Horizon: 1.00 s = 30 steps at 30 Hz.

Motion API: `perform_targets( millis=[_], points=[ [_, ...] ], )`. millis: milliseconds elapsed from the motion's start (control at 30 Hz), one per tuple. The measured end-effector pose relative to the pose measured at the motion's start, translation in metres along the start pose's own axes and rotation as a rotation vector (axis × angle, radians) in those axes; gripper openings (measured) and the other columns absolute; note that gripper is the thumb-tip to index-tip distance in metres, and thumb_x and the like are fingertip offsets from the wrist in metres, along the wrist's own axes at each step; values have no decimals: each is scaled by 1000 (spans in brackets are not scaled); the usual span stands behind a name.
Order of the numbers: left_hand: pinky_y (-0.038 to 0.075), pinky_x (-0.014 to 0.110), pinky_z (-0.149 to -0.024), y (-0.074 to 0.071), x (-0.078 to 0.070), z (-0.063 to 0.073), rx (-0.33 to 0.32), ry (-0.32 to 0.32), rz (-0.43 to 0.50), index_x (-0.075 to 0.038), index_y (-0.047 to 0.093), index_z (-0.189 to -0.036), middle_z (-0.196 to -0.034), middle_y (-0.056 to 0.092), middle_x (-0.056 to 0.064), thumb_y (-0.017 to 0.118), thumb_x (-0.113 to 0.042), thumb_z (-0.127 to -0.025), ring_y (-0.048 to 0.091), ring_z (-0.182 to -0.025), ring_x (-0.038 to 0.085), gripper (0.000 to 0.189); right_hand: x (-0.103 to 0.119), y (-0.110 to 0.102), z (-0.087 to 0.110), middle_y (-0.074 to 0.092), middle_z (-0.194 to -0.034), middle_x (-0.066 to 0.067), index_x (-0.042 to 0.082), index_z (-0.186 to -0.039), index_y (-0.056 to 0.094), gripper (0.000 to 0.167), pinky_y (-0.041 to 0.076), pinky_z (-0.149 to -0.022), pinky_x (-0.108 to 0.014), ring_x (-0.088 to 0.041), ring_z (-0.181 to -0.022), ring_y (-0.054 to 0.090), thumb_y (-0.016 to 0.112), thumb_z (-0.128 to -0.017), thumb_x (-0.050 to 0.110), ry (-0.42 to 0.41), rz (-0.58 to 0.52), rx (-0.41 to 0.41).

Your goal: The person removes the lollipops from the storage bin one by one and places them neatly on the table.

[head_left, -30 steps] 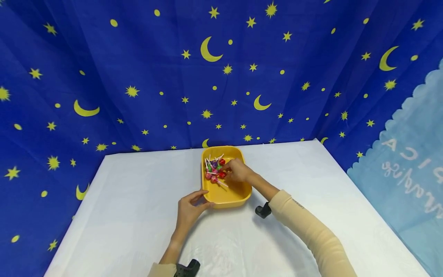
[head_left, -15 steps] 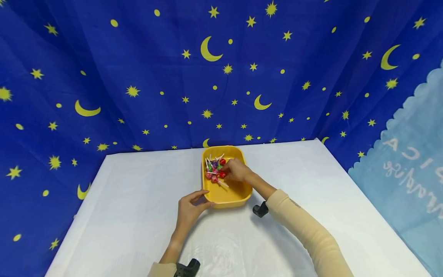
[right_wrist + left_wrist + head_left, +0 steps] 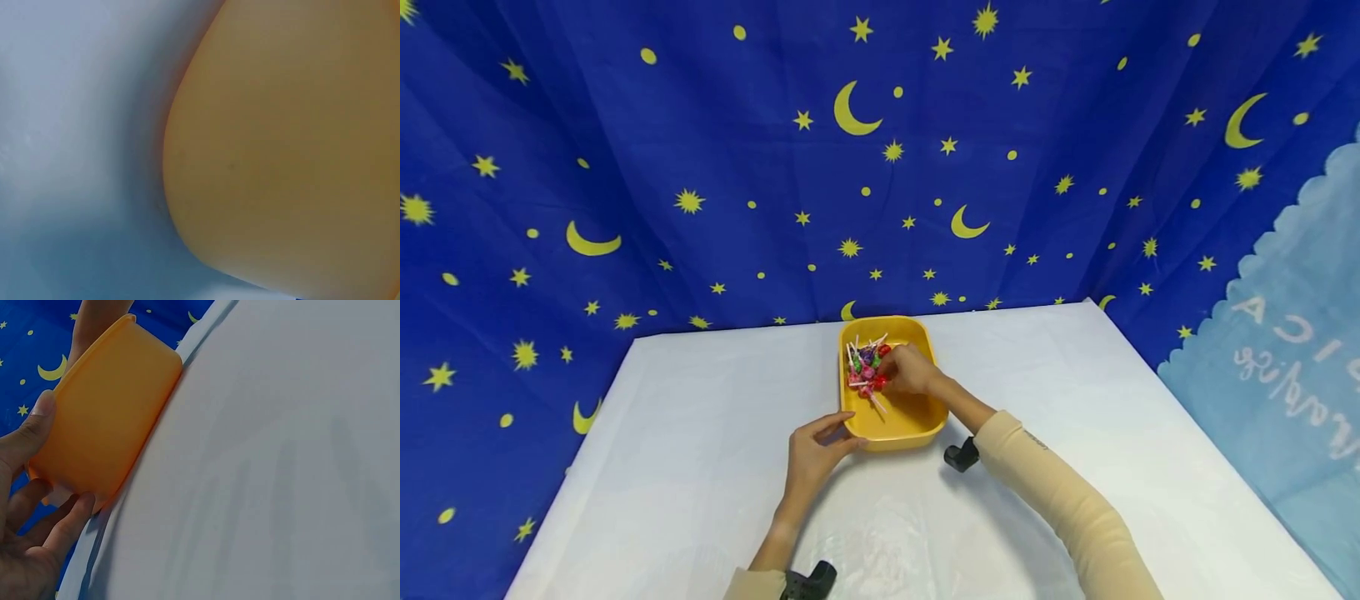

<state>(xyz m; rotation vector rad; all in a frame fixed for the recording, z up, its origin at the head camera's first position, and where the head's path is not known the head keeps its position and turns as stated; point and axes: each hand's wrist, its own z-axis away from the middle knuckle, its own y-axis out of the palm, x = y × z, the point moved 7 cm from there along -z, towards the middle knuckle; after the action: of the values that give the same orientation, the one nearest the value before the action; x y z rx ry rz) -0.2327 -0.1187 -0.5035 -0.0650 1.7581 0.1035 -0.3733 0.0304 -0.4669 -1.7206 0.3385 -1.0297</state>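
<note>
A yellow plastic tub (image 3: 895,429) stands on the white table. Inside it, toward the left wall, several lollipops (image 3: 867,372) with red, pink, purple and green wrappers and white sticks lie heaped. My left hand (image 3: 811,454) grips the tub's near left corner. In the left wrist view, the thumb of the left hand (image 3: 31,506) lies at the tub's rim and the fingers at its lower wall. Reaching over the right wall, my right hand (image 3: 910,371) pinches a red lollipop (image 3: 880,382) at the heap's right side; its fingertips are partly hidden.
A white cloth covers the table (image 3: 715,400). Behind it hangs a blue curtain (image 3: 737,167) with yellow moons and stars. On the right is a light blue cloth (image 3: 1300,292) with lettering. In the right wrist view the tub's outer wall (image 3: 281,156) fills most of the picture.
The lollipops in the heap have shifted slightly, and the stick of a pink one has swung to point more toward the tub's near end. My left hand keeps its place on the corner.
</note>
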Motion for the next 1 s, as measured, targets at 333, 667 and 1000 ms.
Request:
perform_targets(
  millis=[333, 667, 1000],
  points=[
    [61, 26, -78, 1, -1, 1, 9, -9, 46, 10, 71, -105, -108, 68, 30, 84, 7, -68, 68, -97, 45, 40, -1, 0, 3, 76, -88, -5, 5, -95, 78, 24, 56, -70, -19, -10, -75, 63, 86, -73, 9, 18, -14, 10],
    [59, 37, -85, -1, -17, 2, -23, 54, -132, 6, 75, -99, -102, 73, 22, 86, 2, -65, 70, -99, 36, 35, 2, -3, 2, 76, -88, -4, 4, -91, 78, 21, 58, -71, -18, -12, -78, 67, 86, -72, 5, 29, -40, 8],
    [56, 43, -89, 4, -51, 12, 29, 23, -236, 9, 74, -97, -102, 72, 25, 85, 4, -67, 69, -101, 37, 33, 1, -25, 10, 76, -93, -11, -2, -95, 76, 22, 61, -78, -26, -21, -87, 73, 81, -73, -4, 28, -186, -41]
  ],
)
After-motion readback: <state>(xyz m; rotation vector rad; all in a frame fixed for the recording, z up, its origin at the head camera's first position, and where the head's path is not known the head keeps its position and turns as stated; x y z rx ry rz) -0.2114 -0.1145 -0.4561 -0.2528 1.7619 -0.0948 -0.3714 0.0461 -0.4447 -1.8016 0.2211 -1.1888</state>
